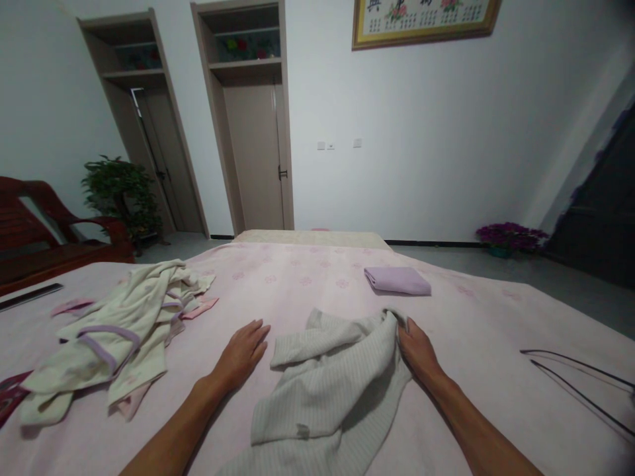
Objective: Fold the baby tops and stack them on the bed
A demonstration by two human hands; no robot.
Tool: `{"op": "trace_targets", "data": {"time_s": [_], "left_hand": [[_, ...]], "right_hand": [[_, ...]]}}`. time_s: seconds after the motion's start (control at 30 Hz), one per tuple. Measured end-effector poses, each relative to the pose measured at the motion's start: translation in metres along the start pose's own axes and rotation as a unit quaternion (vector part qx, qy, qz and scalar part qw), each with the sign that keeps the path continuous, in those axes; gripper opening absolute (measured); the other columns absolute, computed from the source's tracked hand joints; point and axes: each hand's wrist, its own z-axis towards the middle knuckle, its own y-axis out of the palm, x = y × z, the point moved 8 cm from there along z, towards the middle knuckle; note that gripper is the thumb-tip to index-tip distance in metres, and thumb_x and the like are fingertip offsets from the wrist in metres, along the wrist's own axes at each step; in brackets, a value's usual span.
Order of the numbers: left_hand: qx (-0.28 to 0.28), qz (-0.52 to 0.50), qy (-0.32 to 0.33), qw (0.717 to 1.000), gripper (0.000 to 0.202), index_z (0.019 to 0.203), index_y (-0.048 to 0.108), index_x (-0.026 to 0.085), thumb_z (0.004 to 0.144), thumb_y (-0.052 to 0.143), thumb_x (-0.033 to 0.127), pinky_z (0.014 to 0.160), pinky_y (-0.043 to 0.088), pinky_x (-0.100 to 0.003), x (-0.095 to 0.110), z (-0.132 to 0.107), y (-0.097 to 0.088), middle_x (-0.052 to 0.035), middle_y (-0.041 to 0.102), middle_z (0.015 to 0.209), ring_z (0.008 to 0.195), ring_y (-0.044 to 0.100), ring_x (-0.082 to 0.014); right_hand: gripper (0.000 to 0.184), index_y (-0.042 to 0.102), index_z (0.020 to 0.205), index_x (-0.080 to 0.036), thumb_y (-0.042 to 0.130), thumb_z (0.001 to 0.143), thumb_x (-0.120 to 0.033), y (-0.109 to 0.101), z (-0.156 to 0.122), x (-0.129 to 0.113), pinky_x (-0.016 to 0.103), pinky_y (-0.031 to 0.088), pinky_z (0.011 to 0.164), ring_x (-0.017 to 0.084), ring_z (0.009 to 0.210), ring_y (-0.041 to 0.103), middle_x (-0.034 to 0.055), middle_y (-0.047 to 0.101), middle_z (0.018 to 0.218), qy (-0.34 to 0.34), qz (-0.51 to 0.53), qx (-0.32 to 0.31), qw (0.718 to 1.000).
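A light grey ribbed knit garment [342, 377] lies crumpled in front of me on the pink bedspread [476, 390]. My right hand [417, 345] is closed on its upper right corner, where the cloth bunches and lifts a little. To the left of the garment, my left hand [244, 350] lies on the bedspread, fingers stretched out, holding nothing; a small gap separates it from the grey cloth. Beyond my right hand is a folded lilac cloth [398, 281]. A loose heap of cream clothes with purple trim [119, 337] rests further left.
Thin black wire-like rods [578, 360] lie at the right. A dark flat bar [30, 296] is at the left edge. Beyond the bedspread stand a wooden bench [64, 225], a leafy plant [122, 192] and purple flowers [510, 236]. Doors and a white wall are behind.
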Motion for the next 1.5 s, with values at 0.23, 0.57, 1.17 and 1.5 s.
{"op": "trace_targets", "data": {"time_s": [0.23,0.57,1.17,1.5], "left_hand": [[-0.008,0.0,-0.001,1.0,0.045,0.139,0.058,0.022,0.1,0.042,0.037,0.115,0.038,-0.045,-0.001,-0.001,-0.001,-0.0096,0.052,0.147,0.137,0.047,-0.0249],[-0.001,-0.004,-0.001,1.0,0.044,0.137,0.059,0.022,0.099,0.044,0.036,0.115,0.038,-0.045,-0.001,0.0,-0.003,-0.0091,0.053,0.147,0.136,0.048,-0.0253],[0.019,-0.005,0.016,1.0,0.042,0.136,0.059,0.023,0.099,0.044,0.035,0.113,0.04,-0.046,-0.002,-0.001,-0.002,-0.0091,0.055,0.145,0.135,0.049,-0.0253],[0.018,-0.045,0.0,0.999,0.041,0.134,0.061,0.024,0.097,0.048,0.035,0.114,0.039,-0.048,-0.001,-0.001,-0.008,-0.0092,0.056,0.144,0.135,0.049,-0.0258]], "right_hand": [[0.05,0.053,0.131,-0.021,0.039,0.09,-0.047,-0.004,-0.001,-0.001,0.04,0.047,0.094,0.029,0.11,0.062,0.0119,0.066,0.121,-0.002,-0.014,0.038,0.999],[0.048,0.056,0.136,-0.026,0.041,0.09,-0.022,-0.007,-0.036,-0.076,0.05,0.031,0.114,0.028,0.137,0.041,0.0073,0.053,0.144,-0.315,-0.174,0.105,0.927],[0.02,0.067,0.083,-0.019,0.05,0.091,-0.028,0.023,-0.056,-0.095,0.035,0.044,0.079,0.021,0.077,0.058,0.006,0.067,0.079,-0.424,-0.121,-0.018,0.897],[0.039,0.067,0.081,-0.016,0.049,0.081,-0.051,-0.032,0.002,-0.007,0.027,0.042,0.061,0.021,0.071,0.057,0.0042,0.067,0.073,-0.016,0.091,0.149,0.984]]}}
